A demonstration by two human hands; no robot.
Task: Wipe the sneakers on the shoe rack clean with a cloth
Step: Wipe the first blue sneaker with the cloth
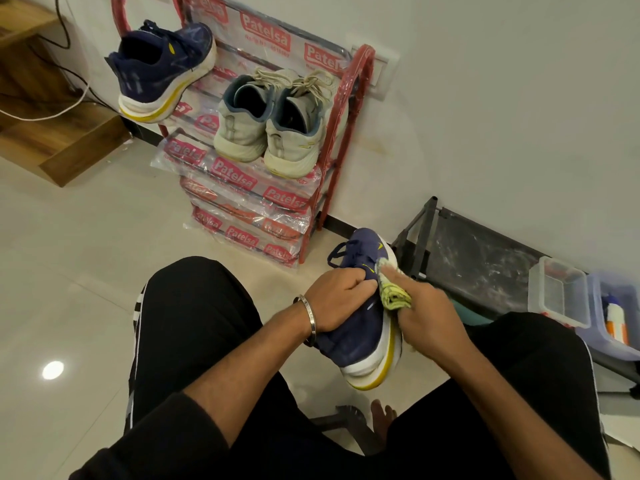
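Left hand (332,299) grips navy sneaker (360,327), toe pointing away; right hand (429,317) clutches cloth (394,296) against its right flank.

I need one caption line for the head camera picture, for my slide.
Left hand grips navy sneaker; right hand wipes it with yellow cloth.

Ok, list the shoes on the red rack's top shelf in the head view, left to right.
navy sneaker with its heel hanging off the shelf's left end → left grey sneaker → right grey sneaker, beside the red rack end frame.
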